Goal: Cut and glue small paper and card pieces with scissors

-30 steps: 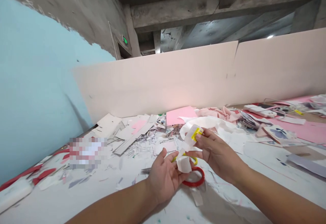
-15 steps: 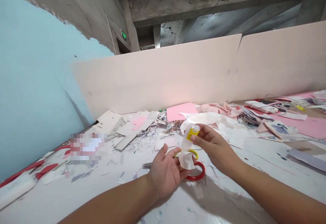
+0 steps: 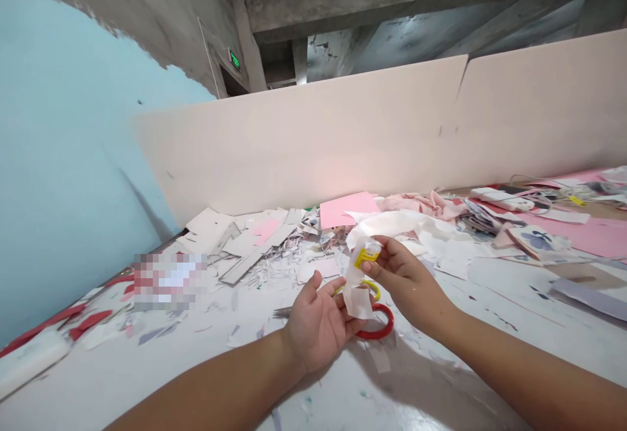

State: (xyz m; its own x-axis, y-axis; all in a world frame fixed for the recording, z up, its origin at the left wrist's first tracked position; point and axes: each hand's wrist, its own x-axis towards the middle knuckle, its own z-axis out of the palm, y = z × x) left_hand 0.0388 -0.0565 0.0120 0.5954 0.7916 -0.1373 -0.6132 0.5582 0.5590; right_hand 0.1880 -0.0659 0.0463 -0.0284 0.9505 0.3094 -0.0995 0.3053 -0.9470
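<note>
My right hand (image 3: 406, 281) pinches a crumpled white paper strip (image 3: 356, 281) near a yellow mark at its upper end. The strip's lower end hangs against the fingers of my left hand (image 3: 316, 330), which lies palm up, thumb apart. Whether those fingers grip it, I cannot tell. Scissors with red and yellow loop handles (image 3: 379, 322) lie on the white table (image 3: 343, 392) beneath my hands, partly hidden by them. Their metal blades (image 3: 283, 312) stick out to the left of my left hand.
Paper scraps and offcuts cover the table, with a pink card (image 3: 349, 210) and crumpled pink fabric (image 3: 421, 204) behind my hands. A pale board (image 3: 313, 130) stands along the far edge. Pink sheets and cables (image 3: 548, 206) lie at right; red pieces (image 3: 88, 322) lie at left.
My right hand and the strip have shifted slightly left, toward my left hand. The view has tilted a little, so the room and table sit higher in the frame.
</note>
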